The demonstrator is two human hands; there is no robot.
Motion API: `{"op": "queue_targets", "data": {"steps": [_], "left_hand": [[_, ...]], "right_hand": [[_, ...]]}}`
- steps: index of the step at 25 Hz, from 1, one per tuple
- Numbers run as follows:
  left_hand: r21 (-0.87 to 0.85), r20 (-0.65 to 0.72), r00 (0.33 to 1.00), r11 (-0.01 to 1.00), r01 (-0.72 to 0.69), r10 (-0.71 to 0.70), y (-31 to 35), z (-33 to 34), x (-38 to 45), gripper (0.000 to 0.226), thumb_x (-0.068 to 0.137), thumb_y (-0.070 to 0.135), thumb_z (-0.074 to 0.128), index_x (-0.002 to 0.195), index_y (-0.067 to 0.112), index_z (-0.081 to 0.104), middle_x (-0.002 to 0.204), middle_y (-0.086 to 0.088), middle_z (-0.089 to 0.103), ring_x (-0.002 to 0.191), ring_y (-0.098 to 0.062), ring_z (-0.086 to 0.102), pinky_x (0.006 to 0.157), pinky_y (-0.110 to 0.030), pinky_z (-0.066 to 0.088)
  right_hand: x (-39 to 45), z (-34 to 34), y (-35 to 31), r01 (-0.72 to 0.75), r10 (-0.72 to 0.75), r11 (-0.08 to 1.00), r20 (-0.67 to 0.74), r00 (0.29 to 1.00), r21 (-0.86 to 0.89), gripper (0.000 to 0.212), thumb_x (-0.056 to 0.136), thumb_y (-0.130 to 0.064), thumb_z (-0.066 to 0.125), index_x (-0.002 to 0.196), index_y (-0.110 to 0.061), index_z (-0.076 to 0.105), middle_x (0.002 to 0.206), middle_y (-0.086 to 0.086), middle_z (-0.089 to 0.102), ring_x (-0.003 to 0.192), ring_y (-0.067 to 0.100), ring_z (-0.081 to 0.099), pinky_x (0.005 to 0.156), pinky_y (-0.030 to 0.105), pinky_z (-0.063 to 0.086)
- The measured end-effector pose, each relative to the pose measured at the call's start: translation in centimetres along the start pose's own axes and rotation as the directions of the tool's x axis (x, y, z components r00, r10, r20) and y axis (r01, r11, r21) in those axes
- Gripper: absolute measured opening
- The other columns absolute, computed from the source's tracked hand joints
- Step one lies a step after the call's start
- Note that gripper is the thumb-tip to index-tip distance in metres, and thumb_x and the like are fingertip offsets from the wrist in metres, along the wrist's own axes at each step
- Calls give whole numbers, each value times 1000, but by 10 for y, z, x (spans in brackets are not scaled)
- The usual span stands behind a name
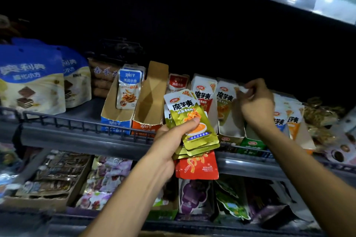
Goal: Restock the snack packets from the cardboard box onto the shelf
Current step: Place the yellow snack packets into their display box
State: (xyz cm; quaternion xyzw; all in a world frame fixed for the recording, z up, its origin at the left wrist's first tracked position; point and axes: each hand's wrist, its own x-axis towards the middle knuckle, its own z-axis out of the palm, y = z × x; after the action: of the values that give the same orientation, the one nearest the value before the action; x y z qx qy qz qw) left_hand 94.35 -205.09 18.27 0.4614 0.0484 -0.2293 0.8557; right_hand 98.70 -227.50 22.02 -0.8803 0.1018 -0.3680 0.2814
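Your left hand (pixel 174 136) grips a fanned stack of green snack packets (pixel 194 127) in front of the shelf rail (pixel 81 123). Your right hand (pixel 254 102) pinches a white packet top (pixel 243 89) among those standing in the shelf's display boxes (pixel 231 134).

The scene is dim overall; the back of the shelf (pixel 192 34) falls into near-black with no detail; the strongest light sits at the upper right, where a pale glare smears along the upper shelf edge (pixel 327 4) (blown out, nothing readable there); the packets (pixel 190 121) mid-frame are lit well enough for their print to read; the left and bottom margins are soft and smeared; straight shelf rails bow near the edges, a wide-angle bend.
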Motion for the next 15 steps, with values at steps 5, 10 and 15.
{"op": "queue_targets", "data": {"steps": [5, 10, 15], "left_hand": [[21, 21, 998, 998, -54, 53, -3, 11, -4, 37, 76, 13, 81, 111, 10, 71, 82, -10, 77, 61, -22, 73, 48, -28, 55], [47, 2, 994, 993, -105, 105, -9, 14, -5, 39, 75, 9, 82, 111, 12, 69, 86, -9, 78, 66, -22, 75, 50, -27, 56], [56, 20, 992, 990, -126, 125, -9, 14, -5, 44, 71, 12, 84, 112, 11, 69, 89, -10, 78, 72, -24, 75, 56, -30, 58]], "right_hand": [[-51, -8, -65, -360, 147, 895, 587, 796, 263, 40, 79, -47, 72, 102, -17, 59, 87, -2, 66, 73, 12, 66, 52, 22, 46], [-50, -13, -74, -445, 236, 875, 636, 735, 190, 42, 75, -24, 81, 107, -13, 57, 90, 7, 67, 72, 17, 66, 50, 26, 48], [-52, -20, -73, -473, 228, 841, 621, 750, 263, 23, 85, -24, 72, 101, -14, 58, 84, 5, 67, 62, 16, 66, 46, 26, 49]]}}
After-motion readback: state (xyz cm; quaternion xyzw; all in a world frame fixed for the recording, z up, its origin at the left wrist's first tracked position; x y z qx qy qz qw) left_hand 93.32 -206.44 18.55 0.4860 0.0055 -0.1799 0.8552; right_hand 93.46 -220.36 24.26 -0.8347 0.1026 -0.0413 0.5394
